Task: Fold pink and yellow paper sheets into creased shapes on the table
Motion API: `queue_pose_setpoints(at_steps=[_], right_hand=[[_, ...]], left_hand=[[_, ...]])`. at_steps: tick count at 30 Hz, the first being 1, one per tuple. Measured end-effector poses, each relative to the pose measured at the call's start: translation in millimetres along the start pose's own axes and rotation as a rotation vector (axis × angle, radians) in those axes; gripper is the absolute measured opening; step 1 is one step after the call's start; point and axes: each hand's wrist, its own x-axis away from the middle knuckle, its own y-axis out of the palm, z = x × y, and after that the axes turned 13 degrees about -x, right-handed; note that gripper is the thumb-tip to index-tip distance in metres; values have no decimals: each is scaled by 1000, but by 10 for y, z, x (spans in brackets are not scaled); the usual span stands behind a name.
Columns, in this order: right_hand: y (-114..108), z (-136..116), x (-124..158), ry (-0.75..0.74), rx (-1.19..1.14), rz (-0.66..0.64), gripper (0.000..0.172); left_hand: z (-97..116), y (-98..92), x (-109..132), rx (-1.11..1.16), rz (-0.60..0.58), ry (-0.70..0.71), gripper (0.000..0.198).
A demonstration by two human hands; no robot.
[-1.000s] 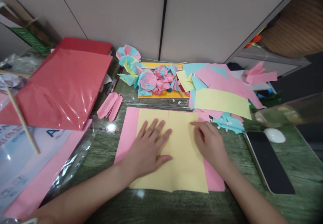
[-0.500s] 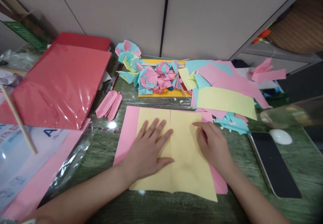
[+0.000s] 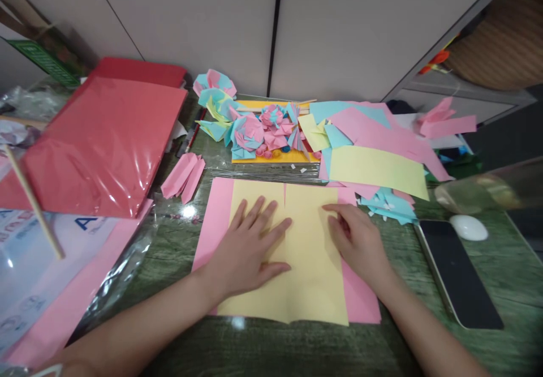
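Yellow paper with a centre crease and a slit at its top edge lies over a wider pink sheet. Spread flat on the left half of the yellow paper is my left hand, fingers apart. At the paper's right edge, my right hand has its index finger stretched out and its thumb a little apart, the other fingers curled under. It touches the paper near the upper right edge and grips nothing that shows.
Folded paper flowers lie behind, beside loose coloured sheets. A folded pink piece and a red plastic-wrapped pack are at left. At right are a phone, a white mouse and a clear cup.
The lower right part of the yellow paper has shifted left, uncovering more of the pink sheet. Both hands hold nearly the same places; the view has shifted slightly.
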Motion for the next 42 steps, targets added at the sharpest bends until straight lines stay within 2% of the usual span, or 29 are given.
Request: queue_pose_setpoints(at_steps=[16, 24, 29, 35, 42], right_hand=[[5, -10, 17, -5, 13, 0, 21], [-4, -11, 11, 39, 3, 9, 22], [16, 16, 15, 36, 4, 24, 23], [12, 3, 18, 21, 14, 37, 22], [12, 3, 22, 21, 14, 41, 22]], left_hand=[[5, 9, 13, 7, 33, -25, 67], [-82, -1, -10, -38, 63, -48, 68], [-2, -31, 34, -45, 37, -1, 58], [58, -11, 52, 5, 12, 4, 70], [46, 4, 44, 16, 37, -1, 72]])
